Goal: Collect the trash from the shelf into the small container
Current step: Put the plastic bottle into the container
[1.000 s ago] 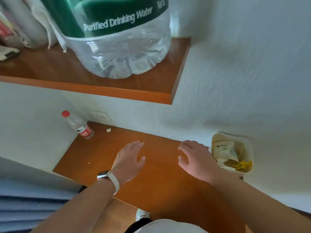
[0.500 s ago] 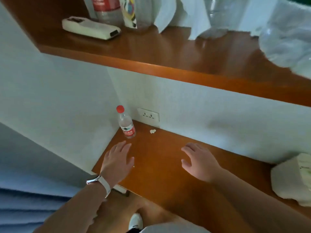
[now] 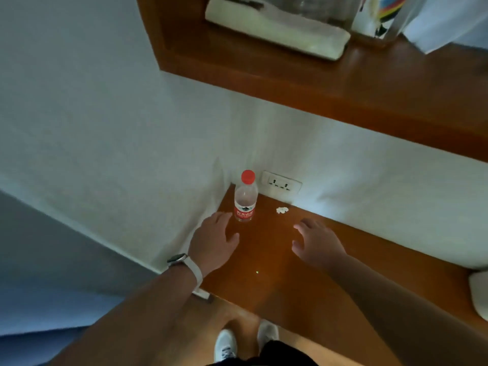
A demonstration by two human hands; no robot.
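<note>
White walls [image 3: 111, 122] meet in a corner above a brown wooden shelf [image 3: 285, 281]. An upper shelf [image 3: 343, 83] hangs overhead, carrying a white case [image 3: 274, 33] and blurred containers. Both forearms reach over the lower shelf. The left hand [image 3: 214, 243], a watch [image 3: 182, 261] on its wrist, is spread wide and empty, its fingertips just beside a bottle [image 3: 245, 198] with a red cap that stands upright in the corner. The right hand [image 3: 317, 243] is also open, holding nothing. A wall socket [image 3: 281, 184] sits behind. The trash [image 3: 282, 210], a small white crumpled scrap, lies near the wall between bottle and right hand.
</note>
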